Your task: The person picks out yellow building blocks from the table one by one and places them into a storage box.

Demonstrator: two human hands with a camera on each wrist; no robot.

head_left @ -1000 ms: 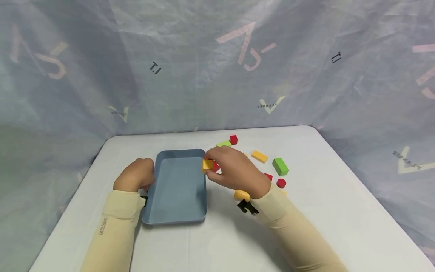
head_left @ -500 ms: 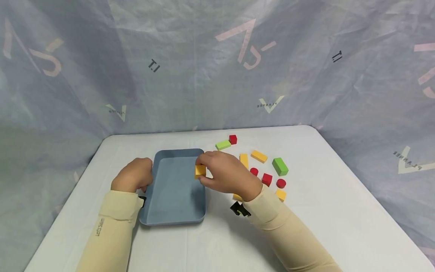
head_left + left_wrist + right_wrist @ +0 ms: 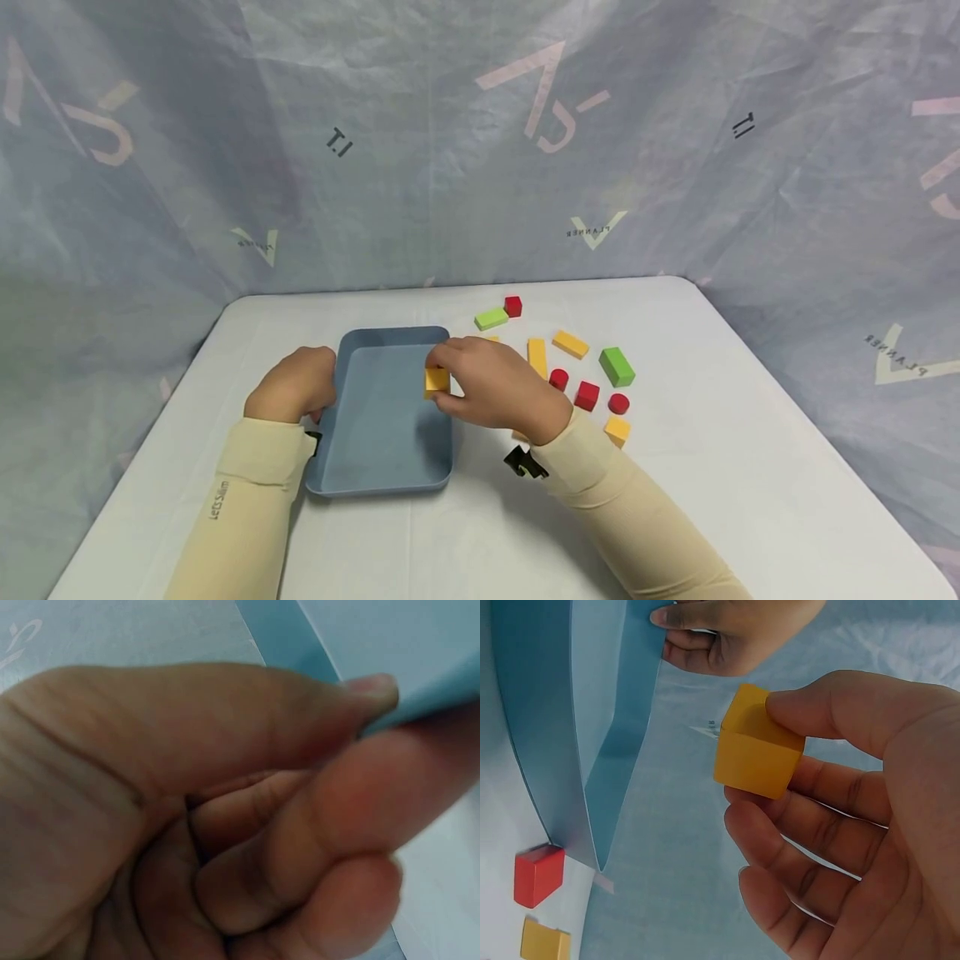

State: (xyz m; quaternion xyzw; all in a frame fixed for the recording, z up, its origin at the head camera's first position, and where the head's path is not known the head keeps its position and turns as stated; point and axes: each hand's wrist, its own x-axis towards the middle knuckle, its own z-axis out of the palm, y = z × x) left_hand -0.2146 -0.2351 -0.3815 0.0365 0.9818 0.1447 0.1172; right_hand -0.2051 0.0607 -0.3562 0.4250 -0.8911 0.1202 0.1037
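My left hand (image 3: 295, 386) grips the left rim of a blue-grey rectangular tray (image 3: 315, 479). In the left wrist view its thumb (image 3: 300, 712) lies on one side of the tray wall (image 3: 442, 690) and the curled index finger on the other. My right hand (image 3: 501, 387) pinches a yellow cube (image 3: 437, 383) and overlaps the tray's right rim in the head view. Seen from the right wrist, the thumb presses one face of the yellow cube (image 3: 757, 761) and fingertips support it from below; the remaining fingers are loosely bent.
Right of the tray lie a red cube (image 3: 587, 396), two red cylinders (image 3: 618, 404), a green block (image 3: 617, 367) and several yellow blocks (image 3: 571, 344). Farther back are a light green block (image 3: 491, 319) and another red cube (image 3: 513, 307). A printed grey curtain (image 3: 480, 150) hangs behind the white table (image 3: 480, 542).
My right hand has moved left with the yellow cube, from the tray's right rim to over its inside, slowing lately. The left hand keeps its grip on the tray.
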